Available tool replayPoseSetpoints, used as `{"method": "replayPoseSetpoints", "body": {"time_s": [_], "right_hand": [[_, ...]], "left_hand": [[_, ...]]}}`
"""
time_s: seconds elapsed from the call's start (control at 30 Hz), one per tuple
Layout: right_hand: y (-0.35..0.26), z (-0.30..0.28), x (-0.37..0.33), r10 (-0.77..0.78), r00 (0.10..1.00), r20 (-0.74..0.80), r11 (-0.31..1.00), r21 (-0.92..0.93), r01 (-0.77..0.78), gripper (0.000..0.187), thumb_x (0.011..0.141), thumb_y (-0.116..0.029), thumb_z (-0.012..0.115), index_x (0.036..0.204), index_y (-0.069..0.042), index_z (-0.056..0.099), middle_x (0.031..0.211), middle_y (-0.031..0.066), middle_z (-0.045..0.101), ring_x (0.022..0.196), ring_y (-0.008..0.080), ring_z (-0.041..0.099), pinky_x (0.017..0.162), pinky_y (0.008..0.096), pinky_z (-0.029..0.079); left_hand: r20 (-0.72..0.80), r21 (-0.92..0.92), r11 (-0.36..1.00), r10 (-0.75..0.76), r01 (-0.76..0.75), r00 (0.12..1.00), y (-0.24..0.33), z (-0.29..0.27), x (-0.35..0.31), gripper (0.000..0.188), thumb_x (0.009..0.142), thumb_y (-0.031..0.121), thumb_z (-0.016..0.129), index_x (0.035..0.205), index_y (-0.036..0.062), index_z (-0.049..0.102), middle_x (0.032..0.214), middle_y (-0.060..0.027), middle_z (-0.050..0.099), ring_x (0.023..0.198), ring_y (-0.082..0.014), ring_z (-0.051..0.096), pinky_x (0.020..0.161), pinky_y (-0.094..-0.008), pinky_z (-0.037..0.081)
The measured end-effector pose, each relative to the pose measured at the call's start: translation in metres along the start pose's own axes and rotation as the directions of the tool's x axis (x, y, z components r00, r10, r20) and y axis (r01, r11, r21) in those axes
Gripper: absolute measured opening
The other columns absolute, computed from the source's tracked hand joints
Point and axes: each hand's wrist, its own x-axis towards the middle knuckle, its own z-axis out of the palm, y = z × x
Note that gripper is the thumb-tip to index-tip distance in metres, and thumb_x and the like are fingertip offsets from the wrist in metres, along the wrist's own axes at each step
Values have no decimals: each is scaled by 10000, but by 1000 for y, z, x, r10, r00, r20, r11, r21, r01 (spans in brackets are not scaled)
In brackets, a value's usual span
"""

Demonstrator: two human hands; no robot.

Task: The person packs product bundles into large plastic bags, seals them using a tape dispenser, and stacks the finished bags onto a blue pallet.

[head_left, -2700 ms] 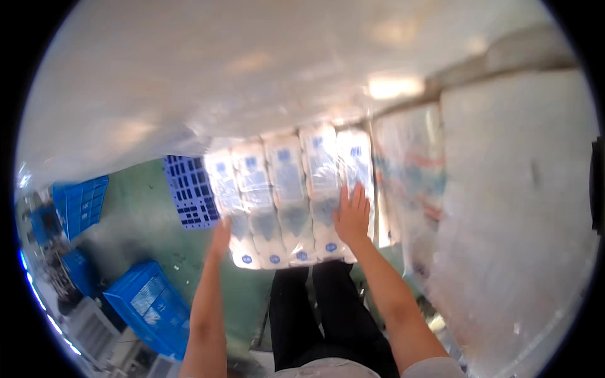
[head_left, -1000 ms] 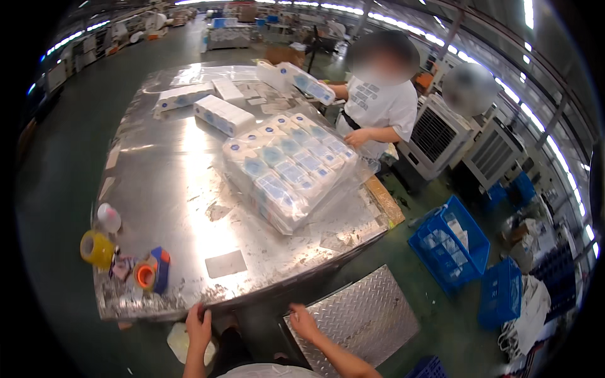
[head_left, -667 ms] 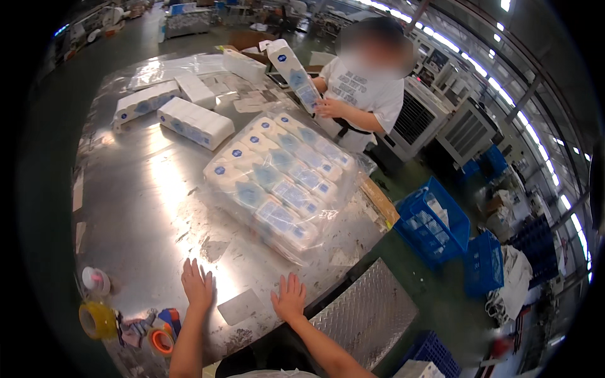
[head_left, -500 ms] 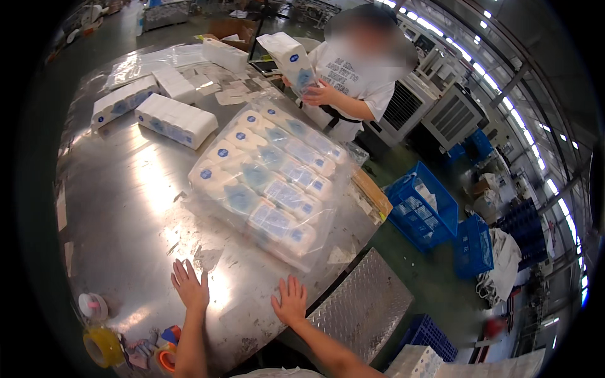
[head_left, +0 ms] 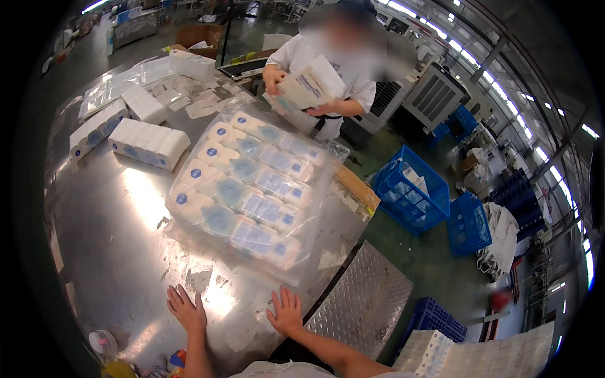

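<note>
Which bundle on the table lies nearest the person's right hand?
The large clear-bagged bundle, just beyond the right hand; the smaller loose packs lie farther off.

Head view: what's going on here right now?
The person's left hand and right hand are open, palms down, apparently resting on the metal table, just short of a clear plastic-wrapped bundle of paper-roll packs. Across the table, a co-worker holds a loose pack in both hands. More unbundled packs lie toward the left.

I see white packs (head_left: 258, 165) with blue badges (head_left: 212, 152) and pale-blue patches (head_left: 230, 192) under clear wrap (head_left: 291, 274) on my silvery table (head_left: 107, 233), blue crates (head_left: 409, 211) to the right, and a grey diamond-patterned plate (head_left: 362, 302) near right.
</note>
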Motion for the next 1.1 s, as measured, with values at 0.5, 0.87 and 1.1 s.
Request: {"method": "replayPoseSetpoints", "body": {"time_s": [0.5, 0.87, 1.1], "right_hand": [[62, 2, 3, -180, 984, -14, 978, 108, 180, 595, 864, -413, 507, 1341, -73, 406, 1432, 160, 314, 1328, 305, 274, 1046, 536, 201], [111, -9, 62, 119, 982, -149, 993, 37, -115, 592, 843, -411, 530, 1321, -74, 434, 1405, 148, 347, 1324, 313, 262, 1049, 561, 150], [112, -8, 61, 118, 987, -107, 993, 17, -117, 585, 838, -390, 530, 1324, -80, 431, 1412, 145, 342, 1335, 311, 245, 1065, 551, 131]], "left_hand": [[-10, 21, 999, -28, 28, 1000, 2, 0, -3, 575, 877, 303, 511, 1346, -4, 384, 1443, -210, 298, 1351, -333, 252, 1094, -465, 168], [31, 84, 988, -130, 127, 991, 9, -5, 2, 598, 897, 335, 476, 1381, 14, 335, 1471, -167, 269, 1372, -296, 219, 1100, -456, 136], [29, 117, 960, -259, 254, 965, 12, -3, 1, 621, 886, 346, 486, 1392, 25, 321, 1472, -164, 263, 1371, -288, 219, 1102, -465, 129]]}}
